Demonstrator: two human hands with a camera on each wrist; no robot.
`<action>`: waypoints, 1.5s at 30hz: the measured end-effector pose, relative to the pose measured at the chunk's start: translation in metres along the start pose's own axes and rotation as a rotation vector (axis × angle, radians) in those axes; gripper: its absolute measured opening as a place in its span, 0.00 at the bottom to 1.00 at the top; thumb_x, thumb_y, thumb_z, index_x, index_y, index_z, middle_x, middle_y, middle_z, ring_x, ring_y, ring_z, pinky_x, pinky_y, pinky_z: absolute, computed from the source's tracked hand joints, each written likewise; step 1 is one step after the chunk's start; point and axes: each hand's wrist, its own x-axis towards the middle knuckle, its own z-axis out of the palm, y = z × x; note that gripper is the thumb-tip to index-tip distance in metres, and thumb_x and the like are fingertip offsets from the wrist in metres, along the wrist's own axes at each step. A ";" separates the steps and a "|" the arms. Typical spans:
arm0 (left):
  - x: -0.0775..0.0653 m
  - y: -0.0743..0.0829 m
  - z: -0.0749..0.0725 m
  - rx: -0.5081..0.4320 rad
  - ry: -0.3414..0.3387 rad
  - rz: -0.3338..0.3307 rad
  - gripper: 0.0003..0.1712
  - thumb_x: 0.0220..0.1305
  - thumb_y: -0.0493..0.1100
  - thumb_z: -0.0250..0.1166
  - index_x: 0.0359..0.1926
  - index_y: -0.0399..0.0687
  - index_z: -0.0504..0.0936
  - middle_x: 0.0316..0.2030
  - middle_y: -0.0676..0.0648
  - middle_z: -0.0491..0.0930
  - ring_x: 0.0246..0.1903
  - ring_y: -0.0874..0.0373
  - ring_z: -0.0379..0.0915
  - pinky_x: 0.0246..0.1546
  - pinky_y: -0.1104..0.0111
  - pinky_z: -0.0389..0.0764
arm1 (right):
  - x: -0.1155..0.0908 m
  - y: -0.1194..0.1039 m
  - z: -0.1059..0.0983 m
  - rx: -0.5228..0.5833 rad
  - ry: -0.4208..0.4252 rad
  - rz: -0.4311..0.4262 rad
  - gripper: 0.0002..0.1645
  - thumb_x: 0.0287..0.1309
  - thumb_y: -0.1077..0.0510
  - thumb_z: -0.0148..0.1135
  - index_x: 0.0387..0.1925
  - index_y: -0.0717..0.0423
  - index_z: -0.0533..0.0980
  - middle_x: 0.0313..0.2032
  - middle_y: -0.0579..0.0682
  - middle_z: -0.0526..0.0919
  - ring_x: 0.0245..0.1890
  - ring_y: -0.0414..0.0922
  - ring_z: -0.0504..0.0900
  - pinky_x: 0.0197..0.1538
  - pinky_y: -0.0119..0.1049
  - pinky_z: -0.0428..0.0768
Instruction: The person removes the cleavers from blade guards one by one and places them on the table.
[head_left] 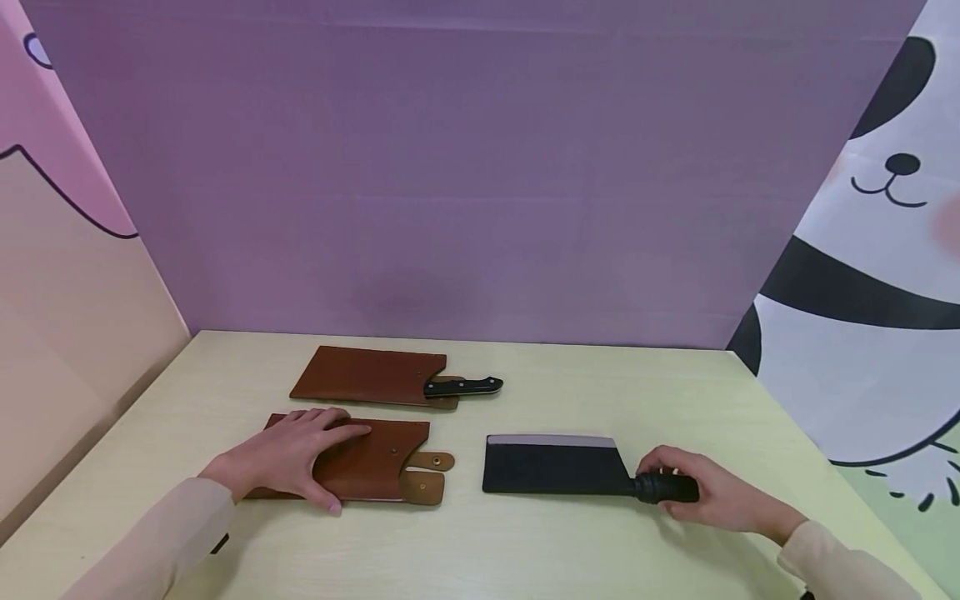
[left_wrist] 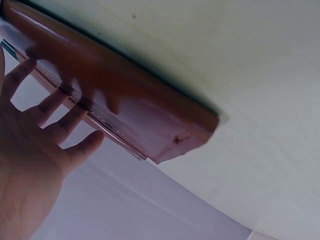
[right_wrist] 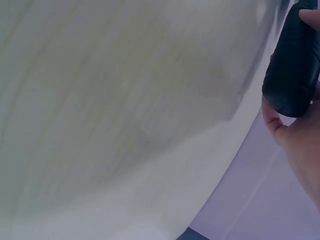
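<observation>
My left hand [head_left: 288, 457] lies over a brown leather knife sheath [head_left: 378, 467], its fingers spread across the leather. At the sheath's right end the snap strap [head_left: 431, 460] sticks out unfastened. In the left wrist view, the fingertips touch the stitched edge of this sheath [left_wrist: 140, 105]. My right hand [head_left: 712, 492] grips a cleaver by its black handle [head_left: 675, 488]. The black blade [head_left: 555, 468] has a pale edge along the far side and points left toward the sheath. The right wrist view shows thumb and fingers around the handle [right_wrist: 292, 65].
Behind the near sheath lies a second brown leather sheath [head_left: 367, 375]. A knife with a black riveted handle [head_left: 468, 387] sits in it, handle to the right. The pale wooden table [head_left: 585, 550] ends at a purple backdrop [head_left: 480, 183]; printed panels stand on both sides.
</observation>
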 end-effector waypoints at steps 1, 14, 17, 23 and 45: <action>0.000 0.000 0.000 -0.001 -0.002 -0.001 0.58 0.30 0.81 0.61 0.65 0.64 0.63 0.59 0.48 0.64 0.59 0.49 0.61 0.54 0.44 0.62 | 0.000 0.001 0.001 0.004 -0.004 -0.003 0.26 0.44 0.69 0.66 0.47 0.51 0.71 0.40 0.43 0.76 0.37 0.36 0.73 0.40 0.28 0.70; -0.001 0.003 -0.003 -0.022 -0.020 0.001 0.58 0.31 0.81 0.61 0.65 0.62 0.63 0.60 0.47 0.63 0.60 0.47 0.60 0.55 0.43 0.61 | -0.001 0.005 0.003 -0.035 0.002 -0.013 0.26 0.44 0.68 0.67 0.46 0.51 0.71 0.39 0.43 0.76 0.37 0.35 0.72 0.41 0.28 0.70; -0.002 0.003 -0.003 -0.025 -0.024 0.005 0.58 0.31 0.80 0.61 0.65 0.62 0.62 0.60 0.46 0.63 0.60 0.46 0.60 0.55 0.43 0.61 | -0.001 0.005 0.003 -0.020 -0.008 0.004 0.25 0.45 0.67 0.67 0.47 0.51 0.70 0.40 0.43 0.76 0.37 0.35 0.72 0.41 0.28 0.70; -0.003 0.004 -0.005 -0.030 -0.040 0.003 0.59 0.31 0.81 0.60 0.66 0.61 0.61 0.61 0.44 0.61 0.61 0.44 0.59 0.55 0.41 0.59 | -0.001 0.005 0.001 0.015 -0.042 0.052 0.24 0.47 0.66 0.66 0.48 0.51 0.70 0.40 0.43 0.75 0.37 0.36 0.72 0.40 0.28 0.71; -0.001 0.007 -0.017 -0.095 -0.043 0.018 0.58 0.33 0.77 0.64 0.67 0.60 0.60 0.65 0.42 0.57 0.63 0.41 0.54 0.55 0.38 0.55 | 0.017 -0.008 -0.013 -0.043 -0.083 0.140 0.20 0.53 0.57 0.64 0.48 0.51 0.70 0.39 0.44 0.78 0.37 0.38 0.74 0.36 0.34 0.69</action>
